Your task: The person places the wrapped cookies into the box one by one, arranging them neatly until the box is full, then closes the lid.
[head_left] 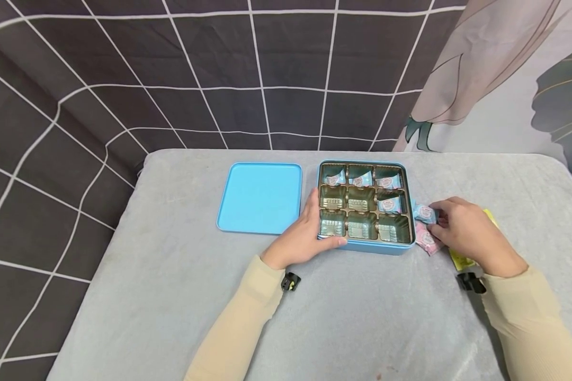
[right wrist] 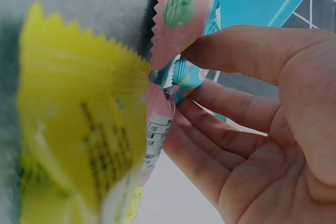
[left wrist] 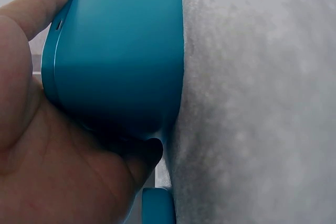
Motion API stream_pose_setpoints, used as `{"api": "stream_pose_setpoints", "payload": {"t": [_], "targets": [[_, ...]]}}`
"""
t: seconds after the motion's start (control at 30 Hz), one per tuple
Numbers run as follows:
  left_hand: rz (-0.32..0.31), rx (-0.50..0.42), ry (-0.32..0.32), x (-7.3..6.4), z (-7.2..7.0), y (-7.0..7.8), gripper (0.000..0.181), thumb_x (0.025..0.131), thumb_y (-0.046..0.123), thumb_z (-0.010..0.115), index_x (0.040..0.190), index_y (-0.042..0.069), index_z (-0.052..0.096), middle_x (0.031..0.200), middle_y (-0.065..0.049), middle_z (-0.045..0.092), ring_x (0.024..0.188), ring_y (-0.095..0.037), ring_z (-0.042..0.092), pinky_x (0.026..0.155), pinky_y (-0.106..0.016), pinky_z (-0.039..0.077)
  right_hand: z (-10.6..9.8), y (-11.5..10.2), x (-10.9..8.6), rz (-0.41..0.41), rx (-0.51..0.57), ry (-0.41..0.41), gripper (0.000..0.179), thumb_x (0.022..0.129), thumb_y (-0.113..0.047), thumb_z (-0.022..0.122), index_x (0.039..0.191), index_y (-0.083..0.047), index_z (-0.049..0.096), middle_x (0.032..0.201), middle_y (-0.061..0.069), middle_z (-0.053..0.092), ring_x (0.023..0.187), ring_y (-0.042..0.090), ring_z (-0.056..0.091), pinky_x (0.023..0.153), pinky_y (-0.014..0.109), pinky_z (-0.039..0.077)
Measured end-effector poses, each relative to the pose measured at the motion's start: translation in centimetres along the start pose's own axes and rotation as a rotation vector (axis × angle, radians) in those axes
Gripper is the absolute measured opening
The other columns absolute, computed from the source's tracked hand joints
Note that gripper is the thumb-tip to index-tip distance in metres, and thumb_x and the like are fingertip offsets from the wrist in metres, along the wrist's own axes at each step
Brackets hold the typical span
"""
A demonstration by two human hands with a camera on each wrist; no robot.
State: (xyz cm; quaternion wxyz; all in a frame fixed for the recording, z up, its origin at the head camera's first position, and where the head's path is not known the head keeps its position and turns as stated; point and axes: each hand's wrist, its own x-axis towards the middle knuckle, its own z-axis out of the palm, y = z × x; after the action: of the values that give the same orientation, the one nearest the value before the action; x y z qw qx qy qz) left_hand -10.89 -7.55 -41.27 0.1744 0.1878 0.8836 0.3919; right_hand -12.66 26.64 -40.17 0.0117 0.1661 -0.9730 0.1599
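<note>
A blue tin (head_left: pixel 378 246) with a gold divided insert stands on the grey cloth. Wrapped blue candies (head_left: pixel 389 182) fill the back row, and one more lies in the middle row at the right. My left hand (head_left: pixel 302 235) grips the tin's near left corner, thumb along the front wall and fingers along the left side. Just right of the tin, my right hand (head_left: pixel 472 233) pinches a blue-wrapped candy (right wrist: pixel 188 80) between thumb and fingers. Pink-wrapped candies (head_left: pixel 427 241) lie beside it, and yellow packets (right wrist: pixel 84 119) are partly hidden under the right hand.
The tin's blue lid (head_left: pixel 262 198) lies flat to the left, close to the left hand. A grey cloth (head_left: pixel 362 317) covers the table. Behind its far edge hangs a dark checked curtain (head_left: pixel 291 58), with a patterned pale one at the right.
</note>
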Motion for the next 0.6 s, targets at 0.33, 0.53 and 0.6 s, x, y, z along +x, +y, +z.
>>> {"api": "stream_pose_setpoints", "payload": {"t": [0.33,0.53,0.6], "targets": [[-0.003,-0.009,-0.006,0.0,0.08,-0.07,0.119,0.092,0.058,0.065,0.157,0.009,-0.022,0.165,-0.009,-0.024,0.15,-0.013,-0.016,0.122,-0.037,0.012,-0.28,0.0,-0.15,-0.03,0.019,0.093,0.035,0.075,-0.002,0.072,0.106,0.015,0.067,0.099,0.028,0.065,0.078,0.034,0.063,0.071,0.055,0.049],[-0.008,-0.015,-0.012,0.02,0.06,-0.15,0.12,0.092,0.059,0.065,0.156,0.01,-0.023,0.165,-0.008,-0.025,0.15,-0.011,-0.017,0.122,-0.036,0.011,-0.76,-0.06,-0.1,-0.042,0.035,0.113,0.037,0.075,0.001,0.07,0.11,0.013,0.066,0.098,0.027,0.066,0.076,0.033,0.062,0.069,0.054,0.049],[-0.006,-0.015,-0.009,0.05,0.07,-0.16,0.12,0.092,0.058,0.065,0.156,0.009,-0.023,0.165,-0.008,-0.025,0.15,-0.011,-0.017,0.122,-0.037,0.011,-0.88,-0.08,-0.13,-0.039,0.043,0.111,0.037,0.076,0.001,0.071,0.111,0.012,0.066,0.097,0.026,0.067,0.077,0.034,0.064,0.069,0.054,0.049]]}}
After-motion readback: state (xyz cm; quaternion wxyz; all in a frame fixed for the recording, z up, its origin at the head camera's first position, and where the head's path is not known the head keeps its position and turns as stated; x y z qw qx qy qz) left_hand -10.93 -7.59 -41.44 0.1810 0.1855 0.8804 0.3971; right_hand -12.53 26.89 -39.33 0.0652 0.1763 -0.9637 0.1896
